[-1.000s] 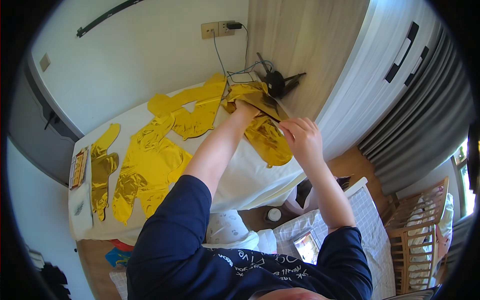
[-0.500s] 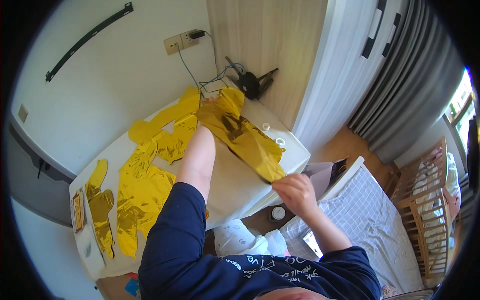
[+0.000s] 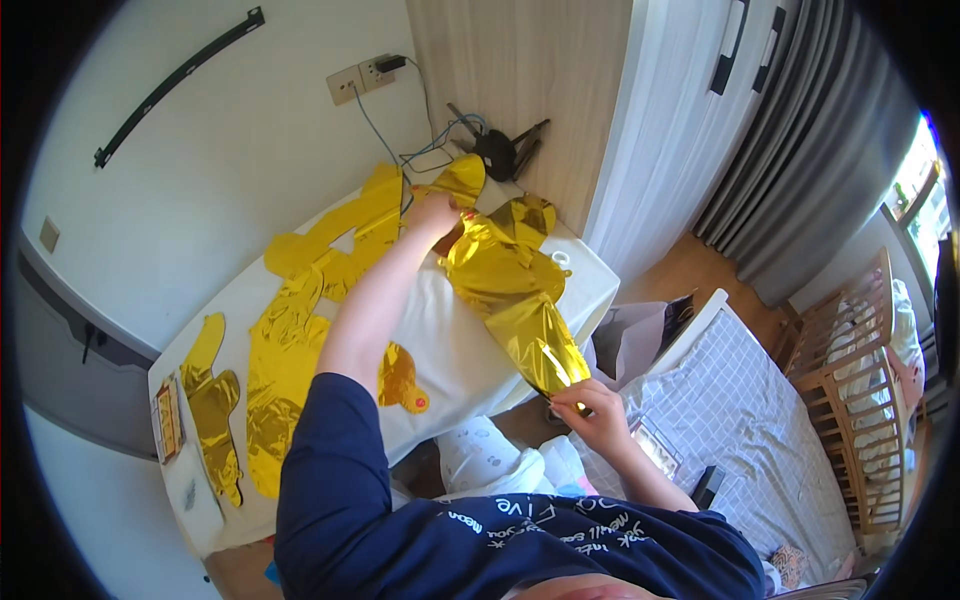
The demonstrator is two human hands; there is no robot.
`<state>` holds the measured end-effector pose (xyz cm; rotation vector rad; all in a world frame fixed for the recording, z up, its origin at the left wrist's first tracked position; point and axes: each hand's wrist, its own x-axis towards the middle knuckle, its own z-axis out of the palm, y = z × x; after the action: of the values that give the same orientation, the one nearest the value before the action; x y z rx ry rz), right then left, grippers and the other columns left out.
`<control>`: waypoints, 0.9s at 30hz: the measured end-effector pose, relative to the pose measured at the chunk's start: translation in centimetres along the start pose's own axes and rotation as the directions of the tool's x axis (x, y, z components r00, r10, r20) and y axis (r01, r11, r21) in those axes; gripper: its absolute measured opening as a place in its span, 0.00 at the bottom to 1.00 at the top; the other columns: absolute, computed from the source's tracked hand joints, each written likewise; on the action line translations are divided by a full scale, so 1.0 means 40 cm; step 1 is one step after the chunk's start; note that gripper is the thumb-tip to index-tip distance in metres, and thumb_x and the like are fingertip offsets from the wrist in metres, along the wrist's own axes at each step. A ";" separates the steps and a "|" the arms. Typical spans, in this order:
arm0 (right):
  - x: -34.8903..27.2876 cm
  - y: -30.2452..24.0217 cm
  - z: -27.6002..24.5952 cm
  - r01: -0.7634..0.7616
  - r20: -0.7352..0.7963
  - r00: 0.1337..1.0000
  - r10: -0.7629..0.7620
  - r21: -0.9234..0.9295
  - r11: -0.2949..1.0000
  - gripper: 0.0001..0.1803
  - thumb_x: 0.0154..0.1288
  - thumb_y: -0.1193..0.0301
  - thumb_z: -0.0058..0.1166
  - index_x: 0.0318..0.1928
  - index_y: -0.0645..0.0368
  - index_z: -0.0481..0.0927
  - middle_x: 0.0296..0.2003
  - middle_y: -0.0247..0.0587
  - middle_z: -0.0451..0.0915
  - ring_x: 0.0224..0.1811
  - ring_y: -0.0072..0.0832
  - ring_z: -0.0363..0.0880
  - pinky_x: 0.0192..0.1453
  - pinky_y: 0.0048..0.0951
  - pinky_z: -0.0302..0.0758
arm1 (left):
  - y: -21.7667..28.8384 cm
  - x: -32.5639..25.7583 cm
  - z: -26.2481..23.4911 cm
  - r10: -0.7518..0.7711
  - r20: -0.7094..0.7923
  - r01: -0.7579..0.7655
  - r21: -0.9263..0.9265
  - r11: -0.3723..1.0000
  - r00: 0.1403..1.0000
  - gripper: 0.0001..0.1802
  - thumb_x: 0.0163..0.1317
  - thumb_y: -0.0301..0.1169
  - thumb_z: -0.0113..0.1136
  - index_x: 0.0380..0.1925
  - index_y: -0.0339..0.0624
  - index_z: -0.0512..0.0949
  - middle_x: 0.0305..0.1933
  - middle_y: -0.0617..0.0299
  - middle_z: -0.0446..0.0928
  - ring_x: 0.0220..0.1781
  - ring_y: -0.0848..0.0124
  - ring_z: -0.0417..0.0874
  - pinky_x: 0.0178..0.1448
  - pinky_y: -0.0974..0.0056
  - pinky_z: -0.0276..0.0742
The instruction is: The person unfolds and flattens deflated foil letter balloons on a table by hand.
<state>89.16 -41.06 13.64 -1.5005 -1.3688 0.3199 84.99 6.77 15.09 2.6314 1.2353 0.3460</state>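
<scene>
A flat, crinkled gold foil balloon (image 3: 505,285) is stretched across the right part of the table, its near end hanging past the front edge. Pinching that near end is my right hand (image 3: 592,408), closed. My left hand (image 3: 436,213), closed as well, grips the balloon's far end at the back of the table; the fingertips are partly hidden. Left of my left arm, several more flat gold foil balloons (image 3: 280,355) are spread out, some overlapping. One narrow gold balloon (image 3: 210,400) lies at the far left, and a gold piece with a red spot (image 3: 402,380) rests beside my forearm.
On the white-covered table (image 3: 420,320), a white tape roll (image 3: 561,260) sits near the right edge. A black router (image 3: 495,152) with cables stands in the back corner. A bed with a checked sheet (image 3: 735,420) and a wooden crib (image 3: 845,400) are on the right.
The balloon between my hands has turned over and spread, now showing its bright side. My right hand has lowered slightly. My left hand, earlier mostly hidden behind foil, is now visible.
</scene>
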 end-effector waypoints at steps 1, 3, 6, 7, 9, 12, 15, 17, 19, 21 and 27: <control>-0.012 -0.002 0.008 -0.032 0.003 0.999 0.032 -0.001 0.999 0.07 0.58 0.79 0.72 0.38 0.61 0.89 0.35 0.41 0.88 0.38 0.34 0.86 0.46 0.32 0.82 | -0.023 -0.024 0.004 0.033 -0.032 -0.035 -0.064 0.997 0.999 0.23 0.67 0.55 0.59 0.44 0.48 0.87 0.46 0.52 0.87 0.48 0.53 0.87 0.52 0.53 0.81; -0.035 -0.013 0.035 -0.022 0.024 0.999 0.021 0.028 0.999 0.07 0.59 0.79 0.71 0.38 0.61 0.89 0.35 0.41 0.88 0.39 0.34 0.86 0.46 0.32 0.81 | -0.066 -0.100 -0.045 -0.004 0.101 0.017 -0.129 0.992 0.995 0.29 0.69 0.60 0.55 0.43 0.46 0.87 0.44 0.52 0.87 0.47 0.56 0.88 0.51 0.54 0.82; -0.064 -0.032 0.069 0.023 -0.005 1.000 -0.023 -0.014 1.000 0.07 0.61 0.76 0.71 0.39 0.62 0.88 0.37 0.42 0.88 0.39 0.36 0.85 0.45 0.32 0.81 | -0.118 -0.149 -0.020 0.052 0.332 0.165 -0.591 0.789 0.942 0.34 0.70 0.63 0.54 0.42 0.40 0.87 0.43 0.55 0.89 0.43 0.64 0.88 0.49 0.59 0.82; -0.076 -0.037 0.079 0.017 -0.002 1.000 -0.017 -0.015 1.000 0.07 0.61 0.76 0.71 0.39 0.62 0.88 0.37 0.42 0.88 0.39 0.36 0.85 0.45 0.32 0.81 | -0.103 -0.170 -0.017 0.153 0.396 0.183 -0.690 0.701 0.905 0.36 0.71 0.64 0.53 0.41 0.37 0.87 0.44 0.55 0.89 0.42 0.67 0.88 0.49 0.61 0.82; -0.090 -0.063 0.100 0.016 -0.024 1.000 -0.017 -0.051 0.999 0.07 0.61 0.77 0.70 0.39 0.62 0.88 0.37 0.43 0.88 0.41 0.38 0.85 0.48 0.35 0.81 | -0.111 -0.210 -0.030 0.133 0.394 0.189 -0.678 0.710 0.910 0.32 0.69 0.60 0.60 0.42 0.37 0.86 0.45 0.57 0.88 0.44 0.70 0.86 0.50 0.64 0.81; -0.138 -0.097 0.117 -0.006 -0.020 1.000 0.004 -0.091 0.996 0.07 0.60 0.76 0.71 0.39 0.61 0.87 0.37 0.43 0.88 0.42 0.40 0.86 0.50 0.36 0.81 | -0.084 -0.282 -0.039 0.247 0.300 0.021 -0.674 0.739 0.921 0.20 0.61 0.39 0.74 0.47 0.38 0.84 0.45 0.61 0.86 0.46 0.72 0.84 0.53 0.65 0.79; -0.189 -0.130 0.150 0.015 -0.023 1.000 -0.019 -0.146 0.989 0.07 0.60 0.76 0.70 0.40 0.61 0.88 0.37 0.44 0.87 0.42 0.41 0.85 0.48 0.37 0.80 | -0.086 -0.352 -0.042 0.208 0.254 0.020 -0.677 0.736 0.945 0.16 0.60 0.31 0.71 0.48 0.39 0.84 0.46 0.60 0.86 0.48 0.70 0.85 0.54 0.64 0.79; -0.216 -0.153 0.175 0.052 -0.031 0.998 -0.058 -0.176 0.983 0.08 0.60 0.77 0.70 0.40 0.61 0.88 0.36 0.44 0.87 0.41 0.42 0.85 0.47 0.37 0.80 | -0.095 -0.397 -0.050 0.176 0.214 0.015 -0.674 0.738 0.961 0.16 0.60 0.29 0.69 0.49 0.40 0.84 0.46 0.59 0.87 0.49 0.69 0.85 0.54 0.64 0.80; -0.240 -0.177 0.200 0.122 -0.054 0.989 -0.140 -0.252 0.960 0.08 0.60 0.77 0.70 0.41 0.61 0.88 0.36 0.45 0.87 0.41 0.43 0.85 0.47 0.38 0.80 | -0.109 -0.447 -0.065 0.139 0.174 0.014 -0.672 0.740 0.975 0.16 0.60 0.27 0.68 0.49 0.40 0.84 0.47 0.58 0.87 0.50 0.68 0.86 0.55 0.64 0.80; -0.266 -0.218 0.234 0.164 -0.081 0.977 -0.198 -0.306 0.938 0.09 0.60 0.77 0.70 0.41 0.60 0.88 0.36 0.45 0.87 0.40 0.44 0.85 0.46 0.39 0.80 | -0.132 -0.506 -0.083 0.131 0.113 -0.008 -0.723 0.691 0.985 0.16 0.60 0.26 0.67 0.49 0.41 0.84 0.48 0.57 0.87 0.51 0.68 0.87 0.56 0.63 0.80; -0.291 -0.389 0.360 0.322 -0.105 0.912 -0.396 -0.413 0.852 0.11 0.59 0.78 0.68 0.44 0.59 0.88 0.32 0.40 0.86 0.35 0.38 0.84 0.43 0.38 0.80 | -0.280 -0.669 -0.320 0.192 -0.279 -0.339 -0.762 0.551 0.941 0.12 0.64 0.32 0.70 0.46 0.43 0.85 0.44 0.63 0.86 0.48 0.73 0.85 0.54 0.65 0.81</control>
<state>65.67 -46.70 14.90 -1.4982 -1.5850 -0.3462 56.45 -5.78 20.77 1.9589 0.4680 0.9436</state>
